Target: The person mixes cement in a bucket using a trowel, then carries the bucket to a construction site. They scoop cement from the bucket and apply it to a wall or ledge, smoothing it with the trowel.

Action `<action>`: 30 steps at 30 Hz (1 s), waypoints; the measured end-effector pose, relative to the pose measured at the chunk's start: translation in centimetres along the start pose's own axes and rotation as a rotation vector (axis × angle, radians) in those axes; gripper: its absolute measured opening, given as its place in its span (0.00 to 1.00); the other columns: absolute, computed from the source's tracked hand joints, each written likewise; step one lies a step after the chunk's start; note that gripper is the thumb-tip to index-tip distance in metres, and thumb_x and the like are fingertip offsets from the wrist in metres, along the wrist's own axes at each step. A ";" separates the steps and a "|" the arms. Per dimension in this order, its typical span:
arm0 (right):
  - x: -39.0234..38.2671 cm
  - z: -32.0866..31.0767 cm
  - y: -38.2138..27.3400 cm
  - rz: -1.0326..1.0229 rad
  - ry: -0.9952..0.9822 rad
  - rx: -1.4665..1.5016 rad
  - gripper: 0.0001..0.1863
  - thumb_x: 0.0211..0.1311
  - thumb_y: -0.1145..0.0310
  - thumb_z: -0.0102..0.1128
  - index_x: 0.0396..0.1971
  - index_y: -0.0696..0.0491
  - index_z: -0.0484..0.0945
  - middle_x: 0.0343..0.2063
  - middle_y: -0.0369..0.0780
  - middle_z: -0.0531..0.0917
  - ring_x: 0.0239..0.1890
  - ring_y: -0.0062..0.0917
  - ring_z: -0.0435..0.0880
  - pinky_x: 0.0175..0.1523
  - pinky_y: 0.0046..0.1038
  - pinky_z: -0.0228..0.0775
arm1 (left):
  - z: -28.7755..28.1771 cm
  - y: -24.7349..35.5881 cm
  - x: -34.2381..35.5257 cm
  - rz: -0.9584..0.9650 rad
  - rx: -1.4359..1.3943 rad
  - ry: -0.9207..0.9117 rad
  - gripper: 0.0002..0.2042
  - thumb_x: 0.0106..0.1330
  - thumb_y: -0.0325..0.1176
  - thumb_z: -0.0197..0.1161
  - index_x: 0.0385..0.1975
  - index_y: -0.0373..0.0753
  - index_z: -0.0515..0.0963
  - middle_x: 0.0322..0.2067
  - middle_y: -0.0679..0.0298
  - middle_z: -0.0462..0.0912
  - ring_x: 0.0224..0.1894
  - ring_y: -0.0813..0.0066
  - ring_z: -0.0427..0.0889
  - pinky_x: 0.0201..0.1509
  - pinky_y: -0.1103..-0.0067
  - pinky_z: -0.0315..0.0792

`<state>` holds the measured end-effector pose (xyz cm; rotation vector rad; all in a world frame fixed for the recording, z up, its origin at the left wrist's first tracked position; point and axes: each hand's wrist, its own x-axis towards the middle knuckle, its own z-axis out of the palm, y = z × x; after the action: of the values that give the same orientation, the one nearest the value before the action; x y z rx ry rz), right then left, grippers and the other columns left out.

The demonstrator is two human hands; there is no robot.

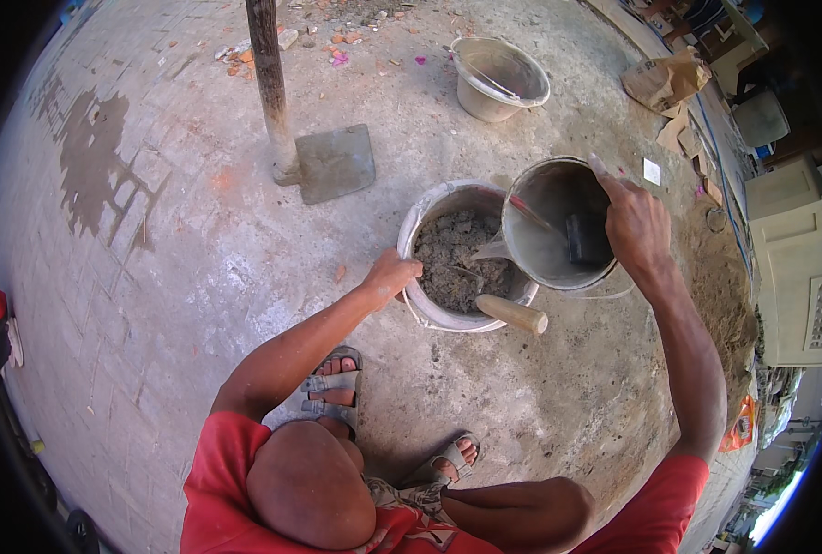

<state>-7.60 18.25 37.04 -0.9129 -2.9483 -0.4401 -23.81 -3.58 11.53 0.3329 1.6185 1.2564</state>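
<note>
My left hand point(394, 277) is closed on the left rim of a pale, smeared bucket point(414, 209). Coarse grey mortar point(462, 258) fills its lower part, and a wooden tool handle point(514, 314) sticks out over the near right rim. With my right hand point(640, 226) I grip the right rim of a second bucket point(542, 277), tilted left against the first. Inside this one are greyish liquid, a dark cylindrical handle point(587, 239) and a thin reddish stick point(531, 212). A pale streak at its left lip looks like liquid pouring onto the mortar.
Beyond stand a hoe point(335, 163) with an upright wooden shaft and another pale bucket point(498, 103). A torn paper sack point(666, 80) lies far right, above a heap of sand point(725, 314). Brick bits point(243, 63) litter the far concrete. My sandalled feet are just below the buckets.
</note>
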 end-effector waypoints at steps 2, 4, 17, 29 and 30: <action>0.0 0.1 0.1 -0.003 0.011 0.022 0.36 0.49 0.82 0.47 0.60 0.37 0.71 0.35 0.48 0.83 0.33 0.42 0.83 0.39 0.42 0.75 | 0.0 0.1 0.0 -0.023 0.014 -0.006 0.15 0.54 0.31 0.60 0.36 0.25 0.75 0.26 0.53 0.80 0.25 0.65 0.82 0.22 0.70 0.77; 0.0 0.4 0.6 0.024 0.000 0.033 0.35 0.50 0.82 0.46 0.60 0.38 0.71 0.35 0.48 0.83 0.33 0.43 0.83 0.39 0.42 0.75 | 0.0 0.3 -0.1 -0.063 0.055 -0.010 0.17 0.54 0.32 0.60 0.41 0.25 0.75 0.30 0.52 0.80 0.30 0.64 0.83 0.28 0.69 0.78; -15.2 14.4 13.2 0.862 0.145 0.968 0.35 0.46 0.84 0.48 0.59 0.47 0.72 0.30 0.46 0.84 0.18 0.27 0.81 0.21 0.29 0.75 | -1.0 6.2 7.0 0.210 -0.055 -0.193 0.32 0.62 0.36 0.62 0.64 0.31 0.59 0.56 0.50 0.71 0.57 0.62 0.72 0.60 0.71 0.65; -23.8 15.2 11.3 0.739 -0.206 -0.009 0.34 0.56 0.71 0.57 0.65 0.50 0.60 0.52 0.52 0.75 0.44 0.43 0.79 0.44 0.44 0.75 | 0.6 1.3 2.1 0.215 -0.419 -0.052 0.30 0.61 0.30 0.54 0.65 0.35 0.56 0.56 0.54 0.70 0.54 0.62 0.72 0.59 0.68 0.66; -22.4 12.8 10.4 0.601 -0.072 0.159 0.33 0.58 0.66 0.57 0.65 0.50 0.61 0.54 0.53 0.72 0.49 0.48 0.75 0.51 0.46 0.70 | 1.3 0.5 1.2 0.181 -0.432 0.025 0.31 0.61 0.31 0.54 0.66 0.35 0.54 0.58 0.53 0.67 0.56 0.61 0.70 0.60 0.68 0.64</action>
<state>17.56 17.63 25.09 -1.7197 -2.5234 -0.1423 -23.52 -1.76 11.38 0.1945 1.3131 1.7113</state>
